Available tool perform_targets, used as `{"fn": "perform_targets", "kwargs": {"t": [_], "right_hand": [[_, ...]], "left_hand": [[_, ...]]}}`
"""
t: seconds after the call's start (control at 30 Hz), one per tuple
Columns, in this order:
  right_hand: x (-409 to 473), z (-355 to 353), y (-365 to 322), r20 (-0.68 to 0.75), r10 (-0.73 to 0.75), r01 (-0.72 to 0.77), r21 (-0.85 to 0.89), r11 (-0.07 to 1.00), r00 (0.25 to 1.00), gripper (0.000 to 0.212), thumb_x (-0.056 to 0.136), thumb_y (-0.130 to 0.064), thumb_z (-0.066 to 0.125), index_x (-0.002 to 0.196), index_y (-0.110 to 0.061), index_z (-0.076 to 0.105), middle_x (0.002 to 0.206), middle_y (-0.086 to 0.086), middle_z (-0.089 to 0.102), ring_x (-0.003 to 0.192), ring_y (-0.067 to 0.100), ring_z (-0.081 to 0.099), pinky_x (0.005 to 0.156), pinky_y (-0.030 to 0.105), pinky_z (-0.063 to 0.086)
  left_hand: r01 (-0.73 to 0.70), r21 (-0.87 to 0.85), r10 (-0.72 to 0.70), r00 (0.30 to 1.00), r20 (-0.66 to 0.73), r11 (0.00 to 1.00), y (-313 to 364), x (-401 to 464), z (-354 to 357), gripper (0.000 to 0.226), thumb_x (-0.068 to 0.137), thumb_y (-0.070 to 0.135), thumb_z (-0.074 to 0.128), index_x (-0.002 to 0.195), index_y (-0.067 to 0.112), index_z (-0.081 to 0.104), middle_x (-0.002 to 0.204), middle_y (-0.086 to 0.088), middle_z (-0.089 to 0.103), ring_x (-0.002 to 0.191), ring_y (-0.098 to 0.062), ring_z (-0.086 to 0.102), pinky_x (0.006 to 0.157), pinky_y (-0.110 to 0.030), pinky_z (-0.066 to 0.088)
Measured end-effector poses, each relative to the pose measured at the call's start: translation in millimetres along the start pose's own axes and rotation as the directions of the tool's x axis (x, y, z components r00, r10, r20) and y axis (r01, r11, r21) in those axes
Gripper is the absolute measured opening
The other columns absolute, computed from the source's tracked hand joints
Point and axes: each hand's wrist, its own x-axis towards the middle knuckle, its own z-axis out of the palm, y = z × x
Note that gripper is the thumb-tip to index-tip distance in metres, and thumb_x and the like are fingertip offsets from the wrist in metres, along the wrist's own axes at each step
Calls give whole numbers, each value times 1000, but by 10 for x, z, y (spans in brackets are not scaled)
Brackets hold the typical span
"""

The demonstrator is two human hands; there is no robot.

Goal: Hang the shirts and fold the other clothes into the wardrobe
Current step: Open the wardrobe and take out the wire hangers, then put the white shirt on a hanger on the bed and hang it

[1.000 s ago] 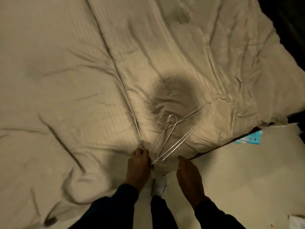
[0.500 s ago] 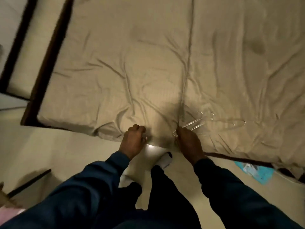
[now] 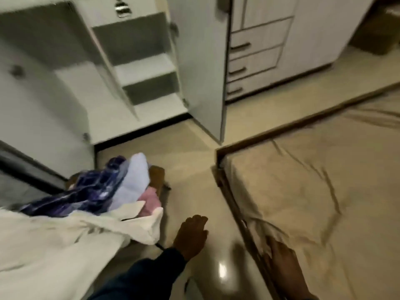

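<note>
Nearest me, my right hand [image 3: 285, 263] lies flat on the edge of the bed [image 3: 303, 191], fingers straight along the dark wooden frame [image 3: 232, 195], gripping nothing. My left hand [image 3: 191, 234] hangs over the glossy floor [image 3: 194, 148], fingers relaxed and nearly straight, empty, just beside the hem of the cream garment [image 3: 65, 239].

That cream garment spreads across the lower left, and above it sits a heap of clothes: a dark blue patterned piece [image 3: 86, 191], a pale lilac one [image 3: 134, 180] and a pink one [image 3: 149, 202], bunched together on something brown I cannot make out. The picture is blurred there.

Between the heap and the bed frame runs an open strip of floor, widening toward the wardrobe [image 3: 140, 68]. The frame's corner points into this strip, close to the bottom edge of the open wardrobe door [image 3: 203, 72].

Farther off, the wardrobe stands open, showing white shelves. Right of the door is a unit with three drawers [image 3: 255, 68], with more floor running along the far side of the bed.
</note>
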Motion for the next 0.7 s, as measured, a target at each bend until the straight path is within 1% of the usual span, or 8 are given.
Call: {"fn": "perform_targets", "kwargs": {"t": [0.07, 0.13, 0.17, 0.23, 0.3, 0.47, 0.53, 0.7], "right_hand": [[489, 35, -433, 40, -173, 174, -24, 984, 984, 47, 87, -41, 45, 94, -8, 76, 83, 15, 74, 68, 36, 72, 56, 44, 58], [807, -65, -953, 90, -279, 281, -13, 960, 956, 21, 77, -27, 61, 75, -14, 77, 82, 9, 74, 66, 33, 72, 52, 40, 58], [928, -79, -1145, 81, -333, 334, 6, 943, 939, 5, 70, -15, 74, 74, -16, 76, 84, 5, 74, 67, 29, 73, 52, 35, 58], [1207, -172, -1517, 193, -427, 405, 146, 903, 883, 26, 73, -4, 81, 94, -18, 75, 97, 1, 74, 82, 22, 74, 66, 27, 56], [1507, -196, -1921, 297, -526, 500, 164, 850, 797, 24, 92, -14, 66, 115, -22, 68, 118, -5, 67, 104, 15, 68, 86, 25, 50], [2056, -242, -2844, 328, -741, 706, 242, 666, 586, 27, 100, -23, 53, 124, -31, 62, 128, -11, 62, 109, 11, 62, 87, 22, 46], [2148, -325, -3194, 337, -796, 748, 292, 596, 502, 28, 101, -26, 53, 127, -32, 61, 130, -13, 60, 114, 11, 59, 92, 22, 44], [2138, -512, -4237, 294, -937, 808, 496, 317, 187, 21, 101, -27, 54, 120, -25, 64, 117, -6, 64, 100, 8, 58, 85, 12, 40]], "left_hand": [[222, -24, -224, 970, -97, 975, -496, -153, -292, 56, 84, 36, 34, 117, 6, 68, 110, -11, 70, 95, -29, 70, 80, -34, 58], [390, -133, -407, 903, -137, 911, -873, -359, -469, 47, 80, 30, 42, 104, 3, 72, 92, -12, 72, 76, -29, 73, 60, -29, 58], [461, -195, -495, 846, -196, 866, -986, -414, -527, 44, 82, 27, 46, 108, 1, 71, 93, -15, 73, 79, -31, 74, 62, -31, 59], [543, -326, -626, 731, -271, 774, -1124, -520, -627, 43, 93, 19, 54, 131, -1, 59, 122, -19, 66, 111, -34, 66, 92, -37, 54], [616, -421, -741, 612, -276, 666, -1201, -648, -680, 49, 99, 19, 55, 145, 3, 45, 141, -14, 54, 132, -30, 51, 111, -37, 38], [651, -570, -864, 407, -295, 501, -1145, -848, -822, 46, 99, 20, 55, 143, 9, 47, 141, -8, 56, 132, -23, 51, 111, -22, 31], [654, -626, -905, 279, -322, 425, -1062, -874, -932, 41, 100, 21, 54, 139, 12, 53, 133, -5, 62, 123, -21, 58, 104, -18, 35], [598, -746, -858, -180, -481, 293, -797, -1023, -1275, 27, 101, 27, 51, 122, 18, 65, 114, 1, 70, 103, -15, 66, 93, -27, 50]]}}
